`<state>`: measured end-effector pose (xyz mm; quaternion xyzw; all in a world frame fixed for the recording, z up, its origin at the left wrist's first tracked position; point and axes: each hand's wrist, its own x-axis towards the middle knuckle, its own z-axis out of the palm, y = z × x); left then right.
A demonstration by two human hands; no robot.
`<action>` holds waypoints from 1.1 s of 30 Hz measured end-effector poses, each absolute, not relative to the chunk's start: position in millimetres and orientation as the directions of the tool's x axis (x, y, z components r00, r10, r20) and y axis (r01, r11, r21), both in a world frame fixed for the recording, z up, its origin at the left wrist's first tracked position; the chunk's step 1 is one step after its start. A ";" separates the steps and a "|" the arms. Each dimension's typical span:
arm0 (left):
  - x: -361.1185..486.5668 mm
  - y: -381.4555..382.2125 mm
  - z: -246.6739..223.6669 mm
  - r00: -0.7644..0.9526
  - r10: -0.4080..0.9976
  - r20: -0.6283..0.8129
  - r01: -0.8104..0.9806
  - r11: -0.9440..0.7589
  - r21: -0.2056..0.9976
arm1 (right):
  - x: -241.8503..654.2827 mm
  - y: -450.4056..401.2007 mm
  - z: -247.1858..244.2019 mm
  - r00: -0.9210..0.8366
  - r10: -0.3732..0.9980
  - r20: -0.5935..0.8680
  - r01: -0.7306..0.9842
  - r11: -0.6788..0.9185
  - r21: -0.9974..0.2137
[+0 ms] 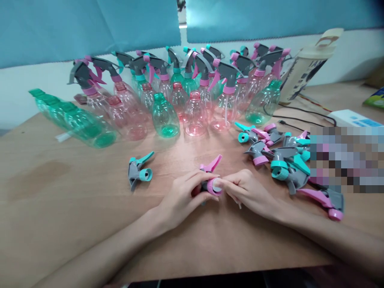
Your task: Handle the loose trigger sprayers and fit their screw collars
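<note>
Near the front middle of the table, my left hand (189, 192) is closed round a pink-and-grey spray head (211, 160), whose pink collar faces right. My right hand (244, 190) pinches a small white disc (217, 184) between thumb and finger at the collar's opening. A teal-and-grey spray head (140, 173) lies to the left of my hands. On the right lies a pile of pink and teal spray heads (285, 154), with one pink-and-grey head (325, 200) at its front.
Behind my hands stand several clear pink bottles (195, 116) and green bottles (165, 120), many with spray heads on. Green bottles (78, 120) lean at the left. A tall cream bottle (306, 72), black cables (312, 113) and a white box (354, 119) are at the right.
</note>
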<state>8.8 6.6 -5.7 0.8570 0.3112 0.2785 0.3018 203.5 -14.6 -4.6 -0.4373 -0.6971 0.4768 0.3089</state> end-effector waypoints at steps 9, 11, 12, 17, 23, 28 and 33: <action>8.6 6.6 0.2 0.618 0.754 0.222 0.345 -0.514 0.785 | 216.9 -9.4 -4.6 -0.256 0.940 0.225 0.397 0.315 -0.862; 8.3 7.0 0.0 0.616 0.755 0.224 0.346 -0.515 0.785 | 219.6 -8.0 2.5 -0.286 0.891 0.353 0.411 0.447 -0.795; 8.0 7.2 -0.4 0.615 0.753 0.233 0.344 -0.522 0.781 | 220.3 -7.9 5.8 -0.319 0.854 0.410 0.416 0.515 -0.749; 6.4 7.9 -2.7 0.619 0.739 0.266 0.336 -0.556 0.760 | 219.3 -10.5 11.4 -0.497 0.701 0.511 0.430 0.711 -0.556; 6.8 8.4 -2.4 0.621 0.722 0.306 0.336 -0.598 0.728 | 218.0 -11.3 6.2 -0.489 0.701 0.519 0.443 0.712 -0.544; 6.7 7.8 -2.9 0.630 0.710 0.315 0.341 -0.617 0.709 | 217.4 -12.1 6.7 -0.484 0.721 0.496 0.449 0.691 -0.567; 6.8 7.5 -3.3 0.636 0.708 0.308 0.338 -0.614 0.714 | 216.9 -11.4 6.3 -0.474 0.716 0.512 0.457 0.697 -0.552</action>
